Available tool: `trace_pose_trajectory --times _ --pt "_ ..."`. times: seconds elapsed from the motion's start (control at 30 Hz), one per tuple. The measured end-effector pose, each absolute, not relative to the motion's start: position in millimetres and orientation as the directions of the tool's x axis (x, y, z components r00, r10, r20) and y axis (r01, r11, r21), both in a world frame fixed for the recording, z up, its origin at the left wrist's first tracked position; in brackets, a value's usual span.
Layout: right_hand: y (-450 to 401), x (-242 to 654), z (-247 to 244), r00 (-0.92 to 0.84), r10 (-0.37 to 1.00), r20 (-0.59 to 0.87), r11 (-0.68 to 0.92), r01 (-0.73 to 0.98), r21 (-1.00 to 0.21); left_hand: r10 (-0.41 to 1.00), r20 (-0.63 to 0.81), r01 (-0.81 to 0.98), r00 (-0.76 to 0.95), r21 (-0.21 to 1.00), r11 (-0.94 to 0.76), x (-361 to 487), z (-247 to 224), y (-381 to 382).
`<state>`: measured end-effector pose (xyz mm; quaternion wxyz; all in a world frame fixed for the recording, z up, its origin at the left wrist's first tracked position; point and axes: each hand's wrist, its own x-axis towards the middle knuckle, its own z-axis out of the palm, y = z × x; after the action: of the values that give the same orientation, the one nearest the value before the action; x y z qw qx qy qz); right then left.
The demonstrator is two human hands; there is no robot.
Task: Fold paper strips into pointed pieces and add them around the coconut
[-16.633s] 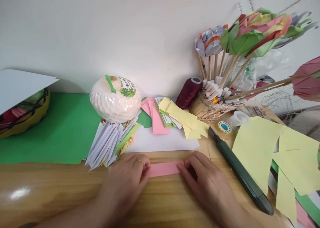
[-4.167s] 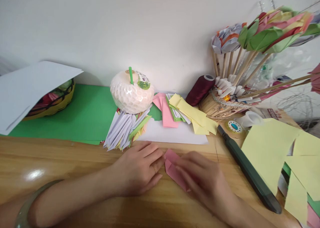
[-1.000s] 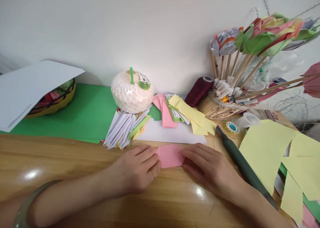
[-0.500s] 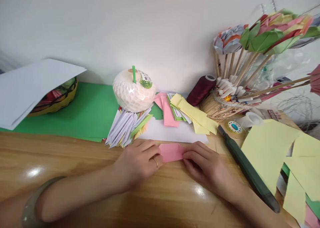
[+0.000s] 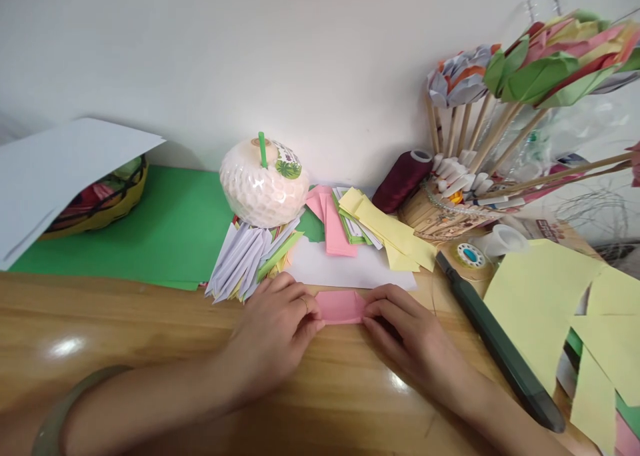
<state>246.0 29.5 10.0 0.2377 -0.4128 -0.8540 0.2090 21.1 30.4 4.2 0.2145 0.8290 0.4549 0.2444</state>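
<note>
A small pink paper piece [image 5: 341,307] lies at the middle of the wooden table, its near edge turned up in a narrow fold. My left hand [image 5: 280,323], with a ring on one finger, pinches its left end between thumb and fingers. At the right end my right hand [image 5: 405,329] pinches the paper in the same way. Just beyond my left hand is a bundle of folded white, green and yellow papers [image 5: 240,256]. Behind the pink piece a white sheet [image 5: 320,269] carries pink strips [image 5: 337,226] and yellow strips [image 5: 387,223].
A wrapped coconut [image 5: 263,186] with a green straw stands behind the bundle. To the right lie a dark green pen-shaped tool [image 5: 500,343] and yellow paper [image 5: 540,303]. Paper flowers on sticks [image 5: 560,69] rise at back right, beside a maroon thread spool [image 5: 403,179]. Green sheets [image 5: 170,236] spread left.
The near edge of the pink paper has come up into a narrow fold. My left thumb has shifted onto its lower left corner. The camera view has moved slightly.
</note>
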Motion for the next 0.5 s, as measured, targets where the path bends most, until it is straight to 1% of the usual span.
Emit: trace_pose_trajectory --times 0.17,0.3,0.5 --pt "29.0 241.7 8.4 -0.508 0.825 0.249 0.554 0.635 -0.539 0.856 0.173 0.687 0.487 0.528 -0.498 23.3 5.2 31.0" --pt "28.3 239.5 7.2 -0.494 0.836 0.239 0.539 0.656 -0.528 0.854 0.161 0.738 0.494 0.441 -0.510 24.8 2.4 31.4" --pt "26.2 234.8 0.4 -0.439 0.853 0.283 0.522 0.720 -0.457 0.840 0.171 0.777 0.515 0.319 -0.542 27.8 -0.6 34.4"
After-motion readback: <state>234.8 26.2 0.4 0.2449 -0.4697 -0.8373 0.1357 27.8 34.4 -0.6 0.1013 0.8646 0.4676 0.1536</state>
